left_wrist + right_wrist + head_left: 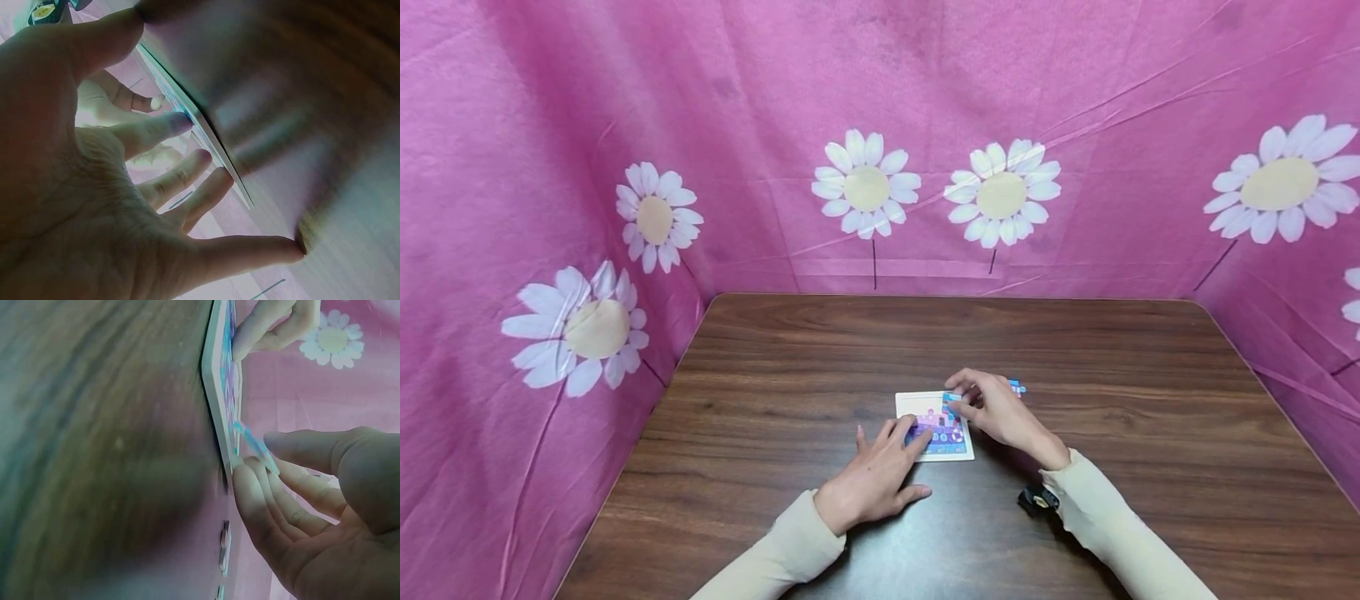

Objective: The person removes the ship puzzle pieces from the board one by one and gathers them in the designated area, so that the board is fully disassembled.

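A small jigsaw puzzle board (pixel 957 457) with a pale frame lies on the wooden table, its lower part filled with purple, pink and blue pieces. My left hand (pixel 876 477) rests over its left side, fingers spread, with fingertips touching the puzzle and the thumb out over the table. At the board's upper right corner, my right hand (pixel 1000 412) pinches a thin blue jigsaw piece (pixel 257 449) between thumb and fingers. In the right wrist view that piece is tilted, its lower edge close to the board; whether it touches cannot be told.
Loose jigsaw pieces (pixel 1017 388) lie on the table just beyond the right hand, partly hidden by it. A black device (pixel 1037 500) is strapped at the right wrist. Pink cloth (pixel 760 125) printed with daisies hangs behind and beside the brown table (pixel 820 350).
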